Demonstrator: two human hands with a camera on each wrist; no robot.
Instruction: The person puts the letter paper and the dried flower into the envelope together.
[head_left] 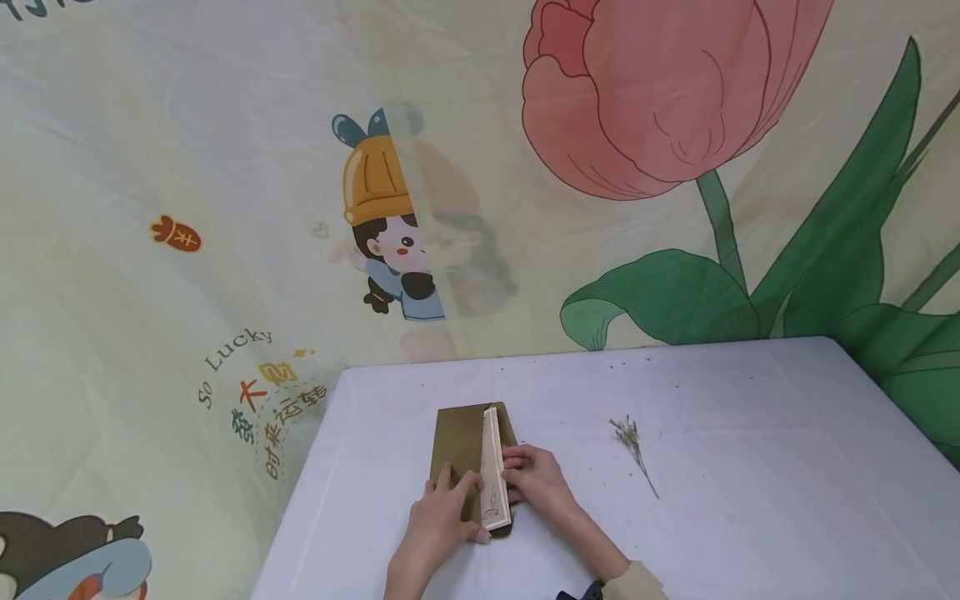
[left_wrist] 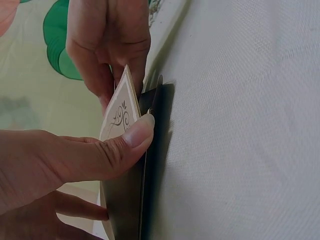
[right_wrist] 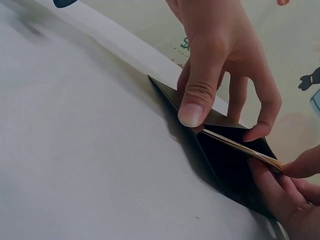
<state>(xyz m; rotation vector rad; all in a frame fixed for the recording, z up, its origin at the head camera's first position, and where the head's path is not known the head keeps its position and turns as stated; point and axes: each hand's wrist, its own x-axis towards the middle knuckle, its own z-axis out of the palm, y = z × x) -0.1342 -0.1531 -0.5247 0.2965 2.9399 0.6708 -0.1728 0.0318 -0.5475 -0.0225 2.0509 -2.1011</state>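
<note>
A flat brown folder-like cover [head_left: 459, 429] lies on the white-clothed table. From it rises a tilted, thin stack of cream cards [head_left: 493, 479], printed with dark scrollwork that shows in the left wrist view. My left hand [head_left: 444, 518] grips the cover: its thumb [left_wrist: 135, 137] presses at the near edge beside the card corner, and its fingers rest on the brown face. On the other side, my right hand [head_left: 543, 485] pinches the cards' long edge between thumb and fingers. The right wrist view shows a dark gap under the card stack [right_wrist: 242, 146], with right-hand fingertips inside it.
A dried flower sprig [head_left: 633, 450] lies on the table [head_left: 750, 467] to the right of the cover. Small crumbs are scattered toward the back. Behind the table hangs a printed cloth [head_left: 247, 150] with a tulip and cartoon figures.
</note>
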